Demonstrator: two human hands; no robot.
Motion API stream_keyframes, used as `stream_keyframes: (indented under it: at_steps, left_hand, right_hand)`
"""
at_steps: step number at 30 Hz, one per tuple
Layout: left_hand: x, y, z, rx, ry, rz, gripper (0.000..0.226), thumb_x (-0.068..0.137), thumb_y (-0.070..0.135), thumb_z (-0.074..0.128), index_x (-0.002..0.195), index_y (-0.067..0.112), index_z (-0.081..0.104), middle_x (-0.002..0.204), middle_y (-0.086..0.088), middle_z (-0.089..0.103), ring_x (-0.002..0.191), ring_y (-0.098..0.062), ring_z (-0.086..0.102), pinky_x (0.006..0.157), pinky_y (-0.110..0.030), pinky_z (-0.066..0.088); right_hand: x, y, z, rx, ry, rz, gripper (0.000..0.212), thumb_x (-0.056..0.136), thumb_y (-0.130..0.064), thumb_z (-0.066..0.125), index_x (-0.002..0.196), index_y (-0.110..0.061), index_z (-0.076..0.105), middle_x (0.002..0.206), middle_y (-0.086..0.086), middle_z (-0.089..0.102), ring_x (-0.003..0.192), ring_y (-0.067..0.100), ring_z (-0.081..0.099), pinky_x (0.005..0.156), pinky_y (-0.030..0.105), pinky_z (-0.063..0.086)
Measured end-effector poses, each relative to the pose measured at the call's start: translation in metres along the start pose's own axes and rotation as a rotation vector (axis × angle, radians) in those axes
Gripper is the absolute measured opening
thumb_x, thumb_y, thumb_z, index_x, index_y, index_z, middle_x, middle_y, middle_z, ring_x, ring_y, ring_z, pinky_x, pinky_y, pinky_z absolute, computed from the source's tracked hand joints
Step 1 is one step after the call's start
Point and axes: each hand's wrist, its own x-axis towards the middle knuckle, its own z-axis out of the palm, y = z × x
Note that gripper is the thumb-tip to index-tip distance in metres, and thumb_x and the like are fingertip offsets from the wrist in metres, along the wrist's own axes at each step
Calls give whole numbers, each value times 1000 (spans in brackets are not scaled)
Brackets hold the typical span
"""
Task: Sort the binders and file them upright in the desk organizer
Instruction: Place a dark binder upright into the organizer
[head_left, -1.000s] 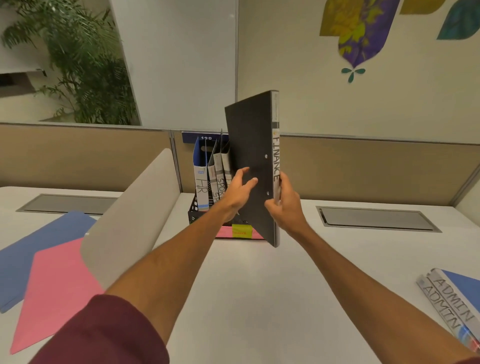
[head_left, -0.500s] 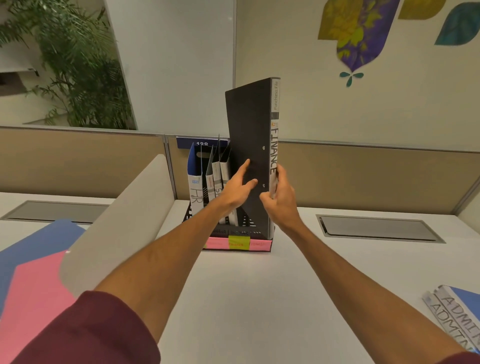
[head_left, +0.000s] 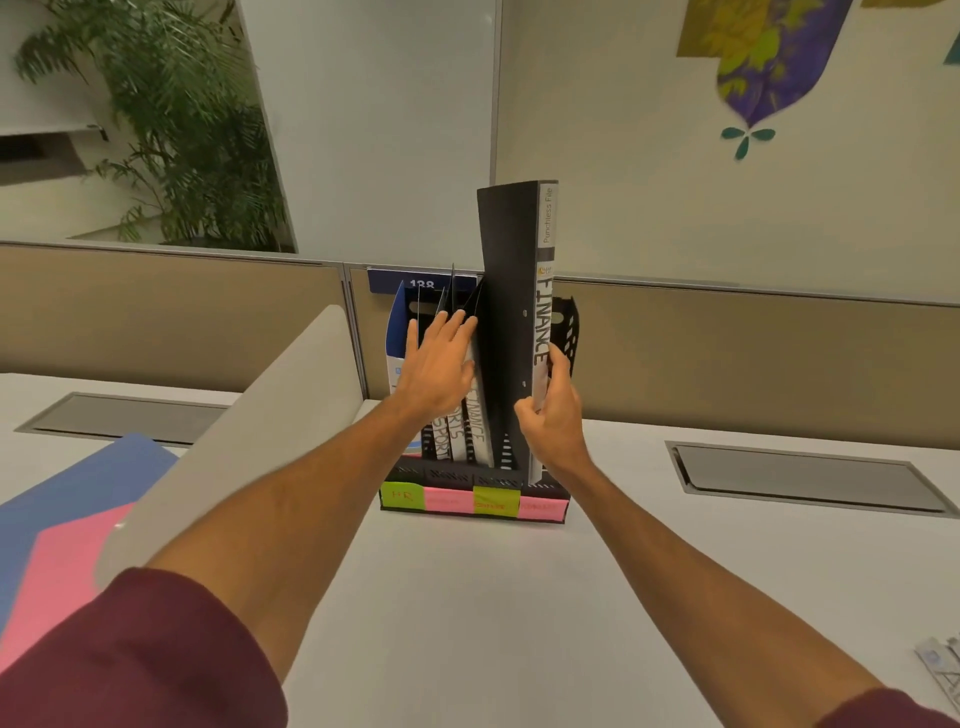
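Note:
A black binder (head_left: 506, 291) with FINANCE on its white spine stands upright in the black mesh desk organizer (head_left: 569, 327), its lower end down in a right-hand slot. My right hand (head_left: 553, 415) grips the binder's spine low down. My left hand (head_left: 439, 364) lies with straight fingers against the binders filed to the left: a blue HR binder (head_left: 396, 327), SPORTS binders (head_left: 441, 441) and another FINANCE binder (head_left: 475, 415). Green and pink sticky labels (head_left: 470, 501) run along the organizer's front.
A curved grey divider panel (head_left: 249, 447) rises at the left, with blue and pink folders (head_left: 47, 530) on the desk beyond it. ADMIN binders (head_left: 943, 670) lie at the bottom right corner. Desk cable hatches (head_left: 805, 475) and a partition wall stand behind.
The FINANCE binder came down from mid-air into the organizer's slot. My left hand left its cover and moved left onto the filed binders.

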Motion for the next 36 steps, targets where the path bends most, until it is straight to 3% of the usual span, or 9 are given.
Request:
stream_keyframes:
  at_steps: [4, 9, 13, 17, 20, 25, 30, 32, 36]
  left_hand:
    - [5, 0, 2, 22, 64, 102, 55, 98, 22, 47, 148, 24, 25, 154, 2, 31, 147, -17, 15, 116, -47, -10]
    - [14, 2, 1, -57, 145, 155, 43, 97, 21, 50, 140, 23, 44, 140, 1, 51, 140, -13, 32, 117, -45, -9]
    - [19, 5, -1, -101, 168, 168, 38, 97, 21, 51, 134, 22, 51, 134, -1, 57, 135, -12, 40, 119, -44, -5]
    - [20, 6, 1, -123, 165, 174, 38, 96, 20, 51, 134, 21, 52, 134, -1, 58, 133, -12, 42, 120, -42, -3]
    - [19, 5, 4, -147, 182, 170, 38, 97, 19, 50, 134, 19, 51, 134, -2, 57, 133, -14, 43, 121, -42, 1]
    - [16, 6, 10, -189, 200, 162, 37, 98, 17, 48, 135, 17, 51, 135, -3, 57, 135, -14, 41, 121, -40, 7]
    - [14, 7, 11, -215, 193, 144, 37, 98, 15, 47, 135, 15, 50, 136, -4, 56, 136, -16, 39, 120, -42, 11]
    - [13, 5, 10, -219, 182, 141, 38, 98, 14, 47, 136, 15, 49, 138, -5, 54, 137, -16, 37, 120, -43, 13]
    - [11, 4, 10, -223, 164, 138, 41, 98, 12, 46, 139, 14, 45, 142, -7, 50, 139, -17, 34, 120, -41, 13]
  right_hand:
    - [8, 18, 16, 33, -22, 9, 77, 84, 1, 58, 149, -14, 19, 153, 5, 31, 140, 17, 30, 112, 32, 28]
    - [19, 36, 29, 39, -76, -27, 76, 84, 0, 55, 149, -16, 18, 152, 6, 31, 138, 14, 33, 105, 7, 26]
    - [25, 46, 40, 61, -86, -23, 75, 84, 2, 55, 148, -13, 17, 150, 8, 31, 137, 17, 35, 115, 40, 32]
    - [26, 57, 46, 70, -112, -29, 75, 83, 4, 52, 147, -11, 15, 147, 11, 31, 135, 21, 36, 112, 48, 35]
    - [28, 62, 49, 66, -119, -43, 75, 83, 6, 52, 147, -9, 14, 148, 12, 28, 136, 20, 35, 115, 42, 32]
    - [26, 66, 55, 57, -59, -96, 74, 82, 10, 49, 145, -8, 15, 146, 11, 25, 128, -2, 28, 105, 1, 20]
    - [10, 85, 59, 37, -130, -84, 72, 83, 12, 47, 144, -8, 14, 144, 11, 26, 122, -14, 29, 99, -3, 23]
    - [2, 94, 60, 44, -174, -30, 72, 83, 12, 47, 143, -12, 15, 143, 9, 30, 122, -9, 34, 96, -2, 29]
    - [-8, 104, 62, 76, -222, 70, 70, 87, 11, 44, 144, -17, 17, 141, 6, 37, 125, 9, 43, 103, 20, 42]
